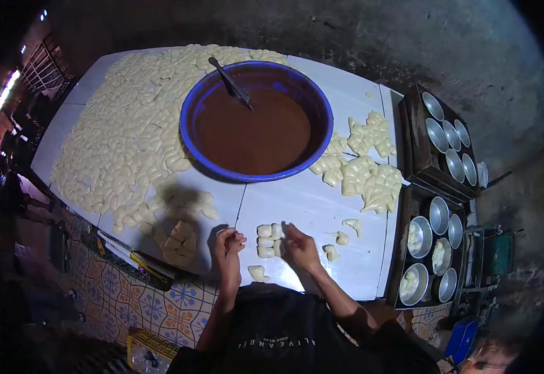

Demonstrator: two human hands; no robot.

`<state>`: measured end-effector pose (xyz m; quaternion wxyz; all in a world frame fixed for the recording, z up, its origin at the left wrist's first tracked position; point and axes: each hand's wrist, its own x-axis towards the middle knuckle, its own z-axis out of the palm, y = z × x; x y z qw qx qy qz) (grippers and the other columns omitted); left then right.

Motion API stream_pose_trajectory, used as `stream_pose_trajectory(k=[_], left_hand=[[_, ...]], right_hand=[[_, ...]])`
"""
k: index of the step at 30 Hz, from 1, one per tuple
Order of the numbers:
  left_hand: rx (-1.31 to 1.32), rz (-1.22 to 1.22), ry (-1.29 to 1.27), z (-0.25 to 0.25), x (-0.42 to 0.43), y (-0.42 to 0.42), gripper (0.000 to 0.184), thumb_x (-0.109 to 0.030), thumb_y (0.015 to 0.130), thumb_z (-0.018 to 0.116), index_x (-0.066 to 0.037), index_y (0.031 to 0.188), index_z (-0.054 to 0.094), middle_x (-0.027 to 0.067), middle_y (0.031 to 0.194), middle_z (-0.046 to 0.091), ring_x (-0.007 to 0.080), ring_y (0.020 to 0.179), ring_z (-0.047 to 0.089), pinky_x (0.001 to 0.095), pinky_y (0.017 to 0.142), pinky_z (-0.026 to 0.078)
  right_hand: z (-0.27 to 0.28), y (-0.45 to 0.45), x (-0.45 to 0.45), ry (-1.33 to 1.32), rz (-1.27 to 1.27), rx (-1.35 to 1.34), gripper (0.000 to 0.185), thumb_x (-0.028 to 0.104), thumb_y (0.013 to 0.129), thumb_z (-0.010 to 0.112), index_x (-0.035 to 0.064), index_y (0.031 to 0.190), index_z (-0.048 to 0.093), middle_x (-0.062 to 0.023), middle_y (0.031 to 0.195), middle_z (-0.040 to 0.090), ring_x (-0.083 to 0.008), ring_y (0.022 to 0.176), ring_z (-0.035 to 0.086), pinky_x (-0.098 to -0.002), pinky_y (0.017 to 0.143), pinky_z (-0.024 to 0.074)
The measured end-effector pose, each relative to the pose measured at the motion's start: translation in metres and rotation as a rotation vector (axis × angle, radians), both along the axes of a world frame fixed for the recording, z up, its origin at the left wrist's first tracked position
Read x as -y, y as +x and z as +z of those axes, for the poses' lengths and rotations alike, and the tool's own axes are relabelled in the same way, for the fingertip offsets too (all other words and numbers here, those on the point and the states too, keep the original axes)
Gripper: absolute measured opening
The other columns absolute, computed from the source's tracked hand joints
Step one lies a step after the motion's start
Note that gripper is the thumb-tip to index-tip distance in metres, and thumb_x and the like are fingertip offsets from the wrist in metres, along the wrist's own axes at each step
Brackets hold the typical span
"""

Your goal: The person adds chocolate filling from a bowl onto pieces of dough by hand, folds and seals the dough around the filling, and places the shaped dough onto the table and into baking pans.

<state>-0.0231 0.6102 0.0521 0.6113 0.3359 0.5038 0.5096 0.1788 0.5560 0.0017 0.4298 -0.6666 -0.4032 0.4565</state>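
Note:
Six small pale dough pieces [265, 241] sit close together in two short columns on the white tabletop, between my hands. My left hand [228, 244] is to their left, fingers loosely bent and apart, with nothing seen in it. On the other side, my right hand [302, 248] is held close beside the pieces, fingers stretched forward and no object visible in it. A small dough scrap [258, 273] lies nearer to me, and more scraps [342, 238] are to the right of my right hand.
A blue basin [187, 134] of brown liquid holds a dark-handled utensil [229, 81]. Many dough pieces [116, 143] cover the table's left; dough lumps [371, 181] lie right. Round metal tins [439, 215] stand in dark trays at the right edge, several with dough inside.

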Motion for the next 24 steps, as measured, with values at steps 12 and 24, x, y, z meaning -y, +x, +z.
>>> stream_pose_trajectory(k=[12, 24], left_hand=[[-0.04, -0.411, 0.185, 0.01, 0.016, 0.052, 0.016, 0.008, 0.086, 0.054, 0.002, 0.099, 0.061, 0.0066, 0.086, 0.063, 0.013, 0.084, 0.063, 0.0257, 0.081, 0.048], [-0.045, -0.29, 0.265, 0.034, 0.028, 0.082, 0.018, -0.006, 0.081, 0.073, 0.002, 0.096, 0.07, 0.0074, 0.086, 0.07, 0.0122, 0.082, 0.064, 0.0255, 0.076, 0.05]], right_hand=[[0.047, 0.065, 0.069, 0.022, -0.092, 0.351, 0.031, 0.002, 0.076, 0.07, 0.0027, 0.107, 0.067, -0.0109, 0.109, 0.053, -0.0245, 0.106, 0.052, -0.0307, 0.087, 0.0468], [0.074, 0.005, 0.008, 0.346, -0.166, 0.082, 0.026, 0.01, 0.09, 0.06, 0.0004, 0.114, 0.064, -0.0074, 0.098, 0.048, -0.0134, 0.091, 0.052, -0.0248, 0.067, 0.046]])
